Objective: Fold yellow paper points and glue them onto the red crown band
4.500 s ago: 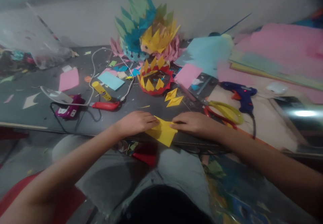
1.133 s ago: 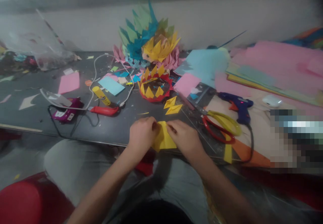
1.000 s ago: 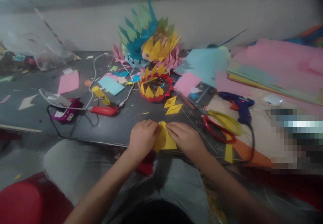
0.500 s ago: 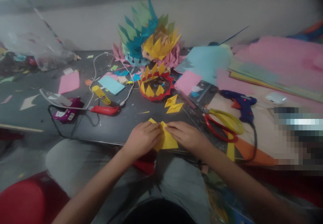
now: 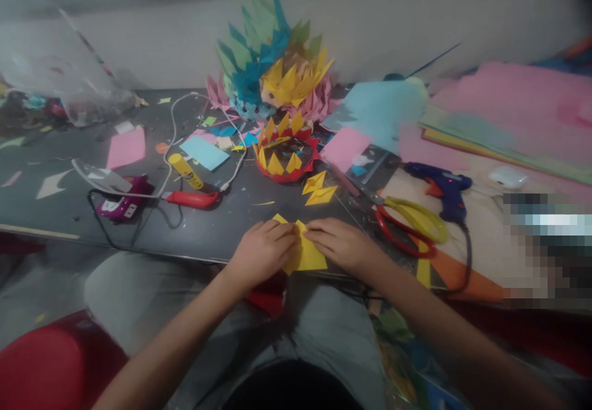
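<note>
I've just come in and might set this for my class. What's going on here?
A person's left hand and right hand hold a partly folded yellow paper at the near edge of the table. Just beyond lie two small folded yellow pieces, then a red ring with yellow points. Scissors and a blue glue gun lie to the right.
</note>
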Available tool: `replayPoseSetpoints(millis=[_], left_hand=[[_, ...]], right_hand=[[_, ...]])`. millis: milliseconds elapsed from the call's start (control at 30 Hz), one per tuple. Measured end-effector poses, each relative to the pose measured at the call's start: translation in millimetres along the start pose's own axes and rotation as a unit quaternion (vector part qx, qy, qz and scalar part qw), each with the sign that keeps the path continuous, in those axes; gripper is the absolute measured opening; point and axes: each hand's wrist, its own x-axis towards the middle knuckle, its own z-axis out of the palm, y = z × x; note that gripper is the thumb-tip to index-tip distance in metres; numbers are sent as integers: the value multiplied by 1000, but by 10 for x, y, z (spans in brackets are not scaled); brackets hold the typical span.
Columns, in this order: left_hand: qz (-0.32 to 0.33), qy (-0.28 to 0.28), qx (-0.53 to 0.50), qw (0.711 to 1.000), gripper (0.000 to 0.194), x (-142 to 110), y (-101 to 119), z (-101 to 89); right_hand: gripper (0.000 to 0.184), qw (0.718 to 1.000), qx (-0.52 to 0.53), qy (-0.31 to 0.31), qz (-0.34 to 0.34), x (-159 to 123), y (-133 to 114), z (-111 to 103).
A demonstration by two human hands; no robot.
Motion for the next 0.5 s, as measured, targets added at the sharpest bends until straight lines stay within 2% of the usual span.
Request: replayPoseSetpoints(millis=[500], left_hand=[[2, 11, 11, 1000, 19, 7, 15, -5]], right_hand=[[29, 1000, 8, -3, -10, -1, 21, 8]])
